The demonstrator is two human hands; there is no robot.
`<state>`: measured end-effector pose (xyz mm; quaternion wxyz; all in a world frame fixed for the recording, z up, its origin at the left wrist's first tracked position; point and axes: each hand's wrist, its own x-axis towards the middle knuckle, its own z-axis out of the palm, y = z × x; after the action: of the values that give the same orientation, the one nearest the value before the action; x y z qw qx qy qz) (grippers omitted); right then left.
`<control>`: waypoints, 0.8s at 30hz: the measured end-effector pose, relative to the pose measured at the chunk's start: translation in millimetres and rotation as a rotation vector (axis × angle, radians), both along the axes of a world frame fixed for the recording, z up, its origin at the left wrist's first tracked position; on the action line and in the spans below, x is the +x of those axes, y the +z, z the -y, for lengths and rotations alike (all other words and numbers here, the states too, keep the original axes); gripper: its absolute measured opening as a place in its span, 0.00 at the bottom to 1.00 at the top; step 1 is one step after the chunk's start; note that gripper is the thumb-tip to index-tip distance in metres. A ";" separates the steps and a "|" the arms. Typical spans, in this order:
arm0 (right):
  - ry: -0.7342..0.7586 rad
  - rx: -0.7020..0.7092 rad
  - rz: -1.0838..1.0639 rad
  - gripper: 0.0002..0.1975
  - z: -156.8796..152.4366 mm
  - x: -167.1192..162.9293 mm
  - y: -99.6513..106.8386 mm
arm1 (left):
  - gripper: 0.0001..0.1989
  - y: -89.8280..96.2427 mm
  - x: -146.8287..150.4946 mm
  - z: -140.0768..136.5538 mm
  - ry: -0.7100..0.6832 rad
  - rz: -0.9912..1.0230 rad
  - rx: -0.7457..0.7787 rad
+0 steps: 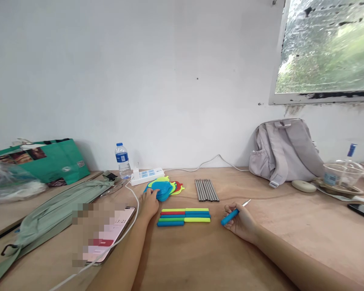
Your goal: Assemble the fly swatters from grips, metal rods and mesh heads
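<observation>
My left hand (150, 201) is at a pile of flat, ribbed plastic pieces that look like fly swatter heads. Its fingers are closed at the edge of the blue fly swatter head (163, 190) on top. Yellow and red heads stick out beneath, such as a yellow one (178, 190). Held in the curled fingers of my right hand (242, 220) is a blue handle (229, 217) with a thin, pale metal tip pointing away. Between my hands lie rows of coloured handles (197, 220) in blue, yellow, red and green. Several metal tubes (206, 190) lie side by side behind them.
A phone (121, 226) and white cable lie left of my left forearm, beside a grey-green strap bag (63, 202). Along the wall stand a water bottle (122, 159), a power strip (147, 176) and a backpack (283, 151). A plastic cup (342, 176) stands right.
</observation>
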<state>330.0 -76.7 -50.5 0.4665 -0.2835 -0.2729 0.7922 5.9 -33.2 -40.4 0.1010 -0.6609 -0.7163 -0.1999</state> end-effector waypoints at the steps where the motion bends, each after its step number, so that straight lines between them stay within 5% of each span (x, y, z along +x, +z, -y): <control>1: -0.010 -0.014 -0.010 0.11 0.4 -0.3 0.6 | 0.22 0.2 0.7 1.1 0.018 -0.005 0.005; 12: -0.037 -0.062 -0.051 0.13 4.3 -2.1 8.5 | 0.15 -0.5 -0.8 0.0 -0.057 0.031 0.122; 18: 0.004 -0.080 -0.059 0.15 5.2 -1.9 7.7 | 0.14 15.9 9.7 15.7 -0.061 0.101 0.388; 24: -0.078 0.150 0.224 0.13 8.5 1.6 16.8 | 0.12 39.7 44.0 41.5 -0.316 0.539 0.640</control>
<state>331.6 -85.1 -33.7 0.4834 -0.3450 -0.3706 0.7141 49.9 -74.7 -0.7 0.0783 -0.6220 -0.5092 -0.5896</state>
